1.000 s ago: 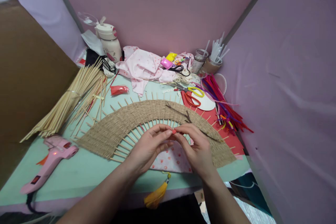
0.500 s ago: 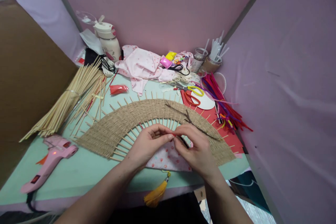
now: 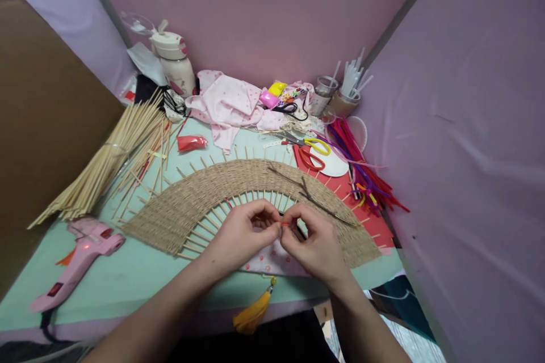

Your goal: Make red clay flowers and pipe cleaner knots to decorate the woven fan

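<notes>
Between the fingertips of my left hand (image 3: 251, 229) and my right hand (image 3: 313, 238) is a small red piece (image 3: 285, 224). Both hands pinch it; its exact kind is too small to make out. Beneath them lies a large woven fan (image 3: 170, 218) with thin wooden ribs poking out past its edges. A dark forked twig (image 3: 310, 195) rests on the right half of the weave. The patterned pink cloth (image 3: 272, 261) at the fan's inner part is partly hidden by my hands. A yellow tassel (image 3: 253, 312) hangs at the table's front edge.
To the left are a pink glue gun (image 3: 79, 264) with a lit light and a bundle of wooden sticks (image 3: 102, 159). Behind the fan sit a red packet (image 3: 191, 143), a bottle (image 3: 176, 68) and pink fabric (image 3: 232, 102). Scissors (image 3: 315, 150) and pipe cleaners (image 3: 347, 144) lie at right.
My fingers have curled more and shifted slightly around the red piece, which now shows stretched between both pinches. The fan and the other things stay in place.
</notes>
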The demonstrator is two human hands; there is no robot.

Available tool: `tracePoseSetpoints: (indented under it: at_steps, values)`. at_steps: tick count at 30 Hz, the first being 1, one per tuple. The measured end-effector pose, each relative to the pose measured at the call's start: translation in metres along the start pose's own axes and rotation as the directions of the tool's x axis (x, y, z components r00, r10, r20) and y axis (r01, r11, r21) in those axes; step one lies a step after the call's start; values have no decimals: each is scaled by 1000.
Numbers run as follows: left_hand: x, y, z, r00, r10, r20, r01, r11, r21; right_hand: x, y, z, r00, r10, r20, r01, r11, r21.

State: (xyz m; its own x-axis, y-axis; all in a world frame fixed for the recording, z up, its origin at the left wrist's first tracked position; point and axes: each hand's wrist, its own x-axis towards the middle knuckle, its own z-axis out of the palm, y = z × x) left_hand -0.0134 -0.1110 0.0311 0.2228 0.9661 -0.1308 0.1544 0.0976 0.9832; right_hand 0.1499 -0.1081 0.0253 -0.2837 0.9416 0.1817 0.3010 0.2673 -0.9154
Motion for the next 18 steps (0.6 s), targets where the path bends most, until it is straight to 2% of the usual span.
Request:
tracePoseSetpoints:
  at_steps: [1,2,3,4,5,6,7,8,11,13,14,15,17,18]
  values:
    - [-1,-1,0,998,48,-40,-45,995,92,0,0,-2,993,100,68,-110,981,162]
    - [-1,-2,1,992,97,-82,-81,982,172,0,0,-5,970,179,162,-226,913,341]
    - [-1,-3,1,983,131,-127,-103,973,208,0,-1,-9,940,222,258,-327,800,503]
    - [-1,-3,1,977,136,-164,-106,978,181,1,-3,-16,916,231,328,-394,675,624]
    - [-1,-3,0,978,107,-179,-91,991,96,2,-4,-24,908,229,350,-416,579,701]
    - [-1,-3,-1,984,59,-171,-63,998,-22,4,-5,-33,919,241,313,-395,541,743]
    - [0,-2,-2,990,7,-142,-27,990,-138,7,-5,-44,937,259,236,-345,564,751]
    - [0,-1,-3,994,-39,-101,15,974,-224,11,-4,-55,952,280,125,-280,629,725]
    - [0,2,-4,990,-141,23,142,941,-309,32,9,-91,931,313,-189,-193,860,471]
    - [0,1,-4,977,-198,83,215,904,-370,49,23,-112,916,258,-309,-212,962,173]
    - [1,1,-3,971,-216,102,239,879,-413,58,31,-120,914,239,-328,-255,967,-6]
    - [2,0,-1,968,-224,111,250,853,-459,67,40,-127,925,237,-298,-298,937,-180]
    - [3,-1,2,968,-227,109,249,806,-538,82,56,-134,944,193,-269,-308,811,-498]
    - [4,-1,3,968,-229,102,246,788,-564,88,63,-135,948,196,-250,-306,774,-555]
